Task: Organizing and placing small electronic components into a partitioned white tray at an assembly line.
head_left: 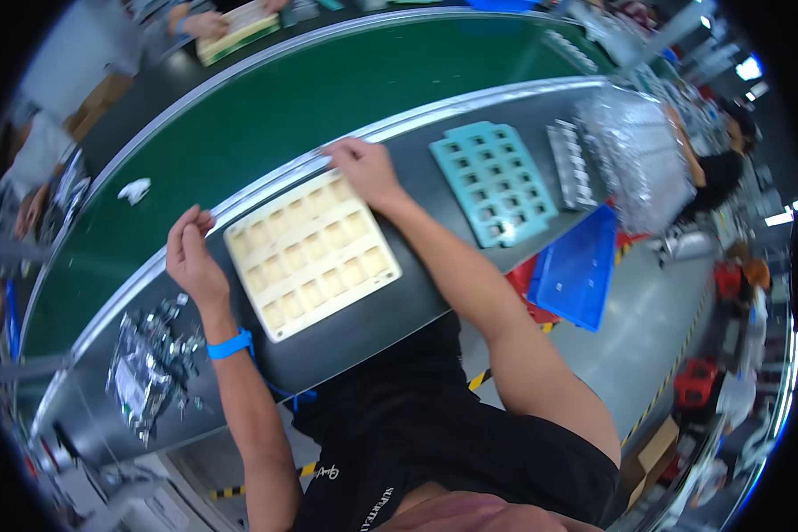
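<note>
A cream tray (319,268) with rows of rectangular pockets lies on the dark bench in front of me. My left hand (195,262), with a blue band at the wrist, is just beyond its far left corner, fingers curled in. At the far right corner of the tray is my right hand (370,170), thumb and fingers brought together near the metal rail. Anything held in either hand is too small or hidden to make out. To the right lies a teal tray (452,166) with rows of dark square pockets.
A green conveyor belt (328,97) curves past the bench, carrying a small white scrap (135,191). Small metal parts and a clear bag (142,377) lie at left. Rightward are a clear plastic strip (569,164), bubble wrap (638,160) and a blue bin (576,275). Co-workers sit around.
</note>
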Demonstrator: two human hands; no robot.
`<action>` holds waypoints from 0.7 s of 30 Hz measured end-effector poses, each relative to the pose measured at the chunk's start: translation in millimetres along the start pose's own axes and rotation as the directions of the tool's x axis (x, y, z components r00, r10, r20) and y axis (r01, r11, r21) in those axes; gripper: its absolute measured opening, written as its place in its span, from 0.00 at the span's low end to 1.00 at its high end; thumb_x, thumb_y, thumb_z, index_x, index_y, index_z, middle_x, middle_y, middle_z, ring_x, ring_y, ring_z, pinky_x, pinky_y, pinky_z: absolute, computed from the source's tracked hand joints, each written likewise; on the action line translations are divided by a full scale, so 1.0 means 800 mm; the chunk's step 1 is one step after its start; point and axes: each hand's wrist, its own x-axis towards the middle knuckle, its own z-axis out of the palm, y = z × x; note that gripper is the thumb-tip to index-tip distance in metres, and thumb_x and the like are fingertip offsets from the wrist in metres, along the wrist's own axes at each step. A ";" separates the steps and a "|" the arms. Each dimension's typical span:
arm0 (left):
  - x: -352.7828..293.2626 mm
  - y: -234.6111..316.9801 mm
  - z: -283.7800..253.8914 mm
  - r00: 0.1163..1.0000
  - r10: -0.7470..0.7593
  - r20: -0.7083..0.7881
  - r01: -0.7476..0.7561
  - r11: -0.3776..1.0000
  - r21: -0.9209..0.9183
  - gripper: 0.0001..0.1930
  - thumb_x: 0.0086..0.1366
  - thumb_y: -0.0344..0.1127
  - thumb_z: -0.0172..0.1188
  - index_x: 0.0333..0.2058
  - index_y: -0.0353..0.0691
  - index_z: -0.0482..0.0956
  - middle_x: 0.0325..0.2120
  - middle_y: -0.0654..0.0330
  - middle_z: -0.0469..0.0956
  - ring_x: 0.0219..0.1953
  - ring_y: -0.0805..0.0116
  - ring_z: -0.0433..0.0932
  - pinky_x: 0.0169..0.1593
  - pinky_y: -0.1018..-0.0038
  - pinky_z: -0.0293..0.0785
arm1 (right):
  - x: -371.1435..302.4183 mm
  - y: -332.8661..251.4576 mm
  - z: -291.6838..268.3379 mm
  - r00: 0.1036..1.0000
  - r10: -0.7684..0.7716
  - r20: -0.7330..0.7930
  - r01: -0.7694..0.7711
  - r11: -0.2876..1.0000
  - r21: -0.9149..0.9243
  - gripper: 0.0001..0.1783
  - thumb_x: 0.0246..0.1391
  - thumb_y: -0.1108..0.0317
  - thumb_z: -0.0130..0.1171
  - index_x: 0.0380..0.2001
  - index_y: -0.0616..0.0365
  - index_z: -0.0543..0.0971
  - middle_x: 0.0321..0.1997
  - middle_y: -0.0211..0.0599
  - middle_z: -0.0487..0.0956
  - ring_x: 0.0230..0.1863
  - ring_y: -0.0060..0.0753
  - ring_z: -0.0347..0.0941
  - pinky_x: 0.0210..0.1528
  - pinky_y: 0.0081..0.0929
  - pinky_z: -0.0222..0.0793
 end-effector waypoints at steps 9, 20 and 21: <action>-0.050 0.258 0.059 0.725 0.346 0.595 0.113 0.792 -0.599 0.16 0.69 0.50 0.54 0.51 0.51 0.75 0.30 0.58 0.75 0.23 0.74 0.68 0.26 0.78 0.63 | -0.006 0.008 0.010 0.998 0.065 0.028 -0.065 0.998 0.004 0.11 0.60 0.67 0.54 0.36 0.61 0.83 0.27 0.32 0.81 0.31 0.20 0.75 0.36 0.21 0.70; -0.120 0.234 0.119 0.696 0.306 0.649 0.500 0.442 -0.745 0.15 0.65 0.36 0.50 0.46 0.38 0.79 0.41 0.60 0.78 0.41 0.70 0.71 0.48 0.73 0.67 | 0.002 0.009 0.001 0.997 0.061 0.056 -0.059 0.998 -0.038 0.14 0.62 0.65 0.53 0.40 0.64 0.82 0.31 0.32 0.81 0.33 0.18 0.73 0.36 0.18 0.68; -0.118 0.229 0.117 0.660 0.292 0.692 0.529 0.474 -0.704 0.15 0.65 0.35 0.49 0.46 0.37 0.79 0.41 0.60 0.78 0.42 0.70 0.71 0.49 0.73 0.68 | 0.003 0.008 -0.001 0.996 0.071 0.054 -0.069 0.997 -0.031 0.14 0.63 0.65 0.53 0.40 0.64 0.82 0.31 0.31 0.81 0.33 0.18 0.72 0.36 0.17 0.67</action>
